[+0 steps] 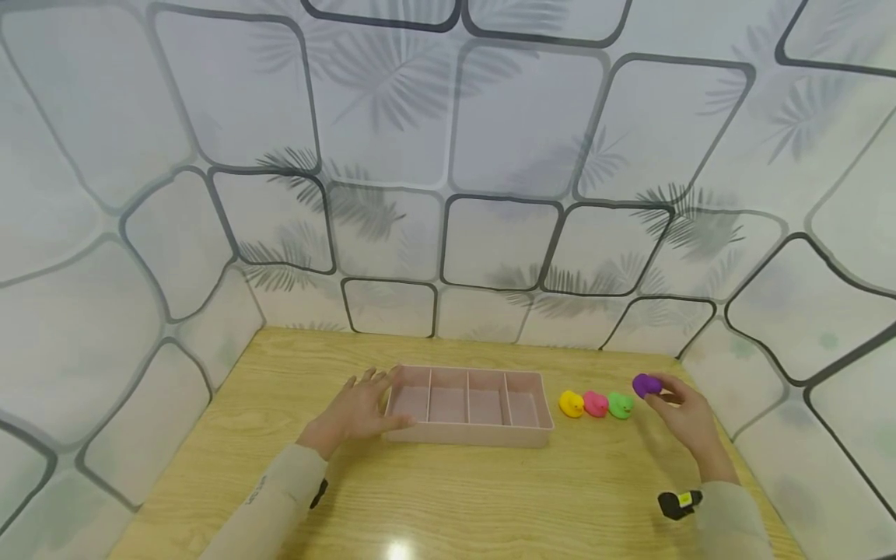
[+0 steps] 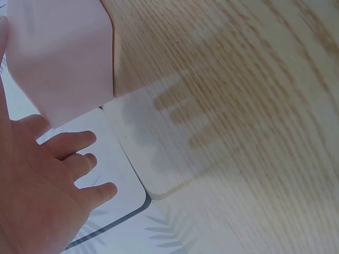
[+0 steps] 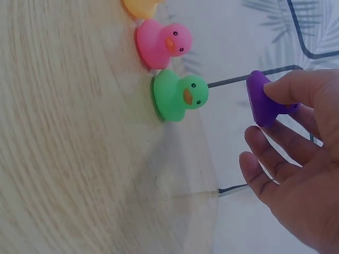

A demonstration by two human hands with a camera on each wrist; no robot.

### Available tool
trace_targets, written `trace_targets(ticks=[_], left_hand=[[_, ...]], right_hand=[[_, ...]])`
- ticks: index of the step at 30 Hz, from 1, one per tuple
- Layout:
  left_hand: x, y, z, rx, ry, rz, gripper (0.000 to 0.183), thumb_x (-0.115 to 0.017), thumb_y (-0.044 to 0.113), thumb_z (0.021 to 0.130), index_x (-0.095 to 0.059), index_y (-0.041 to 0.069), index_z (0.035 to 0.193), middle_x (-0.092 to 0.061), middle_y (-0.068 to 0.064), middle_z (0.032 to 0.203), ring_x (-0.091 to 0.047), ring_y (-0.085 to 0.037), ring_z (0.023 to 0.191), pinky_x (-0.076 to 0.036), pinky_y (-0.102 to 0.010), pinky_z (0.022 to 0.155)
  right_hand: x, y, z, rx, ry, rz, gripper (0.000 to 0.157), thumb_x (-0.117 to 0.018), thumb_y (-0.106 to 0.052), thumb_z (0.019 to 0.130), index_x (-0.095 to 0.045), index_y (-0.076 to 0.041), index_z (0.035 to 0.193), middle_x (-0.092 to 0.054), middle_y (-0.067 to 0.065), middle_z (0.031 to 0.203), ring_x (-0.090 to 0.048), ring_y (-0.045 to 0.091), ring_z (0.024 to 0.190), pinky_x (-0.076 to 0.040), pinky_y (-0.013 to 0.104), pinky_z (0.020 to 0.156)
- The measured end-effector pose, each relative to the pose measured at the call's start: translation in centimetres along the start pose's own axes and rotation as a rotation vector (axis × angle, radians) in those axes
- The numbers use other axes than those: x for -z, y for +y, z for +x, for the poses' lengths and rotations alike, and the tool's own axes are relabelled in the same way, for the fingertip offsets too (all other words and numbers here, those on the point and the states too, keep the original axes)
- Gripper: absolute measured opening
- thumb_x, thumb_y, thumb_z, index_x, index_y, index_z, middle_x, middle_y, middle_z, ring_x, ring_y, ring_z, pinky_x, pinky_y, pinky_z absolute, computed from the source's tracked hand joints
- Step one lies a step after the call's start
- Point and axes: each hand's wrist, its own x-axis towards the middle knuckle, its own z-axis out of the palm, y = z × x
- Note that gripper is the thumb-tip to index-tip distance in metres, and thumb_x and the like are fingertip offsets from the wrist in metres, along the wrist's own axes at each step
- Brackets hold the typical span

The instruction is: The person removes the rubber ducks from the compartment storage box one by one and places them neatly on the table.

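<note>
A pink divided tray [image 1: 465,434] with several compartments lies on the wooden table. My left hand [image 1: 360,408] rests against its left end, fingers spread, thumb along the near side; in the left wrist view the hand [image 2: 50,180] touches the tray's pink wall [image 2: 63,58]. To the tray's right, my right hand [image 1: 682,412] pinches a purple rubber duck [image 3: 262,100] between thumb and fingers, raised off the table. Left of that hand a yellow duck [image 1: 571,404], a pink duck [image 3: 161,45] and a green duck [image 3: 177,95] stand in a row.
The wooden table [image 1: 448,498] is bounded at the back and both sides by patterned wall panels [image 1: 500,249]. Light sleeves cover both forearms, and a black wrist device [image 1: 677,504] sits at the right cuff. A bright reflection shows near the table's front.
</note>
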Motion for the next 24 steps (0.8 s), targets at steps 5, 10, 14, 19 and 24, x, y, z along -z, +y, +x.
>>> trace_targets(ticks=[5, 10, 14, 19, 24], left_hand=[[0.0, 0.1, -0.1, 0.002, -0.001, -0.001, 0.102, -0.067, 0.068, 0.093, -0.027, 0.013, 0.168, -0.044, -0.025, 0.163, -0.03, -0.052, 0.156, -0.021, -0.076, 0.123], [0.0, 0.1, 0.0, 0.003, -0.005, 0.0, 0.102, -0.067, 0.068, 0.093, -0.026, 0.014, 0.169, -0.043, -0.026, 0.164, -0.03, -0.052, 0.156, -0.021, -0.076, 0.124], [0.0, 0.2, 0.0, 0.007, -0.01, 0.0, 0.103, -0.067, 0.069, 0.093, -0.025, 0.014, 0.169, -0.042, -0.026, 0.164, -0.03, -0.051, 0.156, -0.021, -0.075, 0.124], [0.0, 0.2, 0.0, 0.003, -0.011, 0.007, 0.103, -0.065, 0.07, 0.093, -0.025, 0.014, 0.169, -0.042, -0.026, 0.164, -0.03, -0.051, 0.156, -0.021, -0.075, 0.124], [0.1, 0.2, -0.1, -0.004, -0.004, 0.008, 0.103, -0.066, 0.07, 0.092, -0.026, 0.013, 0.169, -0.044, -0.025, 0.163, -0.031, -0.052, 0.155, -0.022, -0.076, 0.124]], right_hand=[[0.1, 0.8, 0.0, -0.04, -0.029, -0.023, 0.049, -0.069, -0.018, 0.102, -0.058, 0.005, 0.143, -0.058, 0.038, 0.143, -0.046, -0.022, 0.086, -0.052, 0.016, 0.069], [-0.1, 1.5, 0.0, -0.1, -0.049, -0.059, 0.052, -0.068, -0.022, 0.102, -0.056, 0.006, 0.145, -0.057, 0.038, 0.144, -0.067, 0.004, 0.094, -0.052, 0.016, 0.069], [-0.3, 2.0, -0.1, -0.119, -0.07, -0.06, 0.051, -0.067, -0.02, 0.103, -0.056, 0.006, 0.146, -0.058, 0.038, 0.142, -0.072, 0.024, 0.101, -0.053, 0.017, 0.069], [-0.5, 2.5, -0.1, -0.12, -0.083, -0.059, 0.05, -0.068, -0.018, 0.102, -0.056, 0.006, 0.145, -0.057, 0.039, 0.143, -0.064, 0.003, 0.092, -0.052, 0.017, 0.071], [-0.9, 2.6, 0.0, -0.098, -0.089, -0.078, 0.049, -0.067, -0.013, 0.102, -0.054, 0.01, 0.143, -0.056, 0.041, 0.142, -0.074, 0.039, 0.101, -0.051, 0.018, 0.076]])
